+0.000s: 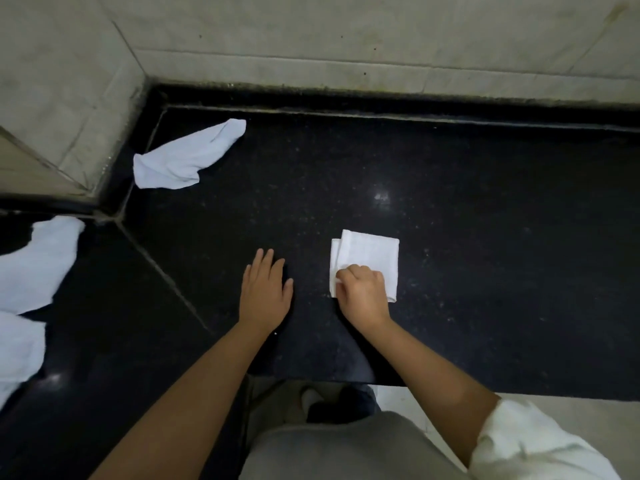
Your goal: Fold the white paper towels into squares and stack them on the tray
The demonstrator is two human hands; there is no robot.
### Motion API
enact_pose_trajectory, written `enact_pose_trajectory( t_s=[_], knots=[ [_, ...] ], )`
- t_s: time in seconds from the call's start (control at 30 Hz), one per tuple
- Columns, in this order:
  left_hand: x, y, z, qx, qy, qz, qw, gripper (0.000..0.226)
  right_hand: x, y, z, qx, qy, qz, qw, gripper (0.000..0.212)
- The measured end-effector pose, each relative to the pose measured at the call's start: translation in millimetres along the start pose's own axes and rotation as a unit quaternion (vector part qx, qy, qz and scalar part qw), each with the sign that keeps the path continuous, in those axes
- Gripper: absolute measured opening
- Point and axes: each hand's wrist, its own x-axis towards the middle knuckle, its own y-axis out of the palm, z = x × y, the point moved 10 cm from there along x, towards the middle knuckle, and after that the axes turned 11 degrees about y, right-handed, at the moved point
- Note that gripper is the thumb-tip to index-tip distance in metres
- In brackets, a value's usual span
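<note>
A: Head view. Folded towel lies on the black counter, right of centre, roughly square, with a second layer poking out along its left edge. The right hand sits on its near-left corner, fingers curled and pinching that corner.

B: And the left hand?

A: Flat on the counter just left of the towel, not touching it, fingers straight and spread, holding nothing.

B: Risks?

A: Judged from this view only: a lift by that one corner could let the layers fall open, since the offset left edge suggests the fold is already loose. With the left hand away from the cloth, nothing pins the far side.

B: The tray?

A: Not in view, so its direction cannot be told. A long carry by one pinch would raise the chance of unfolding.

B: Other towels?

A: One crumpled towel far left by the wall corner; more unfolded towels at the left edge, partly cut off. Reaching for them across the folded one could drag it out of square.
</note>
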Motion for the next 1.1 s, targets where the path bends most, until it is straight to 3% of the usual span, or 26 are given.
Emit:
enact_pose_trajectory(
  t_s=[0.07,0.2,0.43,0.57,0.63,0.77,0.9,0.97,1.03,1.1],
  knots=[
    [0,1,-1,0.001,0.004,-0.002,1.0,0.047,0,-11,-1,0.018,-0.014,-0.039,0.999,0.011],
    [1,4,-7,0.007,0.015,0.007,1.0,0.047,-7,-25,7,0.04,-0.042,-0.079,0.995,0.026],
    [-6,11,-3,0.004,0.028,0.009,1.0,0.047,-20,10,6,-0.033,-0.078,0.026,0.996,0.03],
    [-7,15,-5,0.006,0.052,-0.01,0.999,0.045,-24,3,9,-0.034,-0.121,0.035,0.991,0.035],
    [-5,14,-16,-0.003,0.087,-0.026,0.996,0.041,-27,-11,-3,-0.024,-0.124,0.0,0.992,0.034],
    [-4,6,-68,-0.003,0.256,-0.121,0.959,0.036,-26,-32,-44,-0.116,-0.087,-0.031,0.989,0.028],
    [-1,33,-113,0.046,0.356,-0.04,0.933,0.019,-24,-14,-58,-0.197,-0.091,0.055,0.974,0.04],
    [1,47,-118,0.074,0.345,0.015,0.936,0.025,-22,-8,-56,-0.208,-0.121,0.076,0.968,0.033],
    [3,49,-119,0.085,0.325,0.018,0.942,0.034,-18,-8,-52,-0.214,-0.151,0.079,0.962,0.008],
    [5,46,-119,0.115,0.309,0.007,0.944,0.035,-11,-9,-52,-0.2,-0.146,0.097,0.964,0.02]
  ],
)
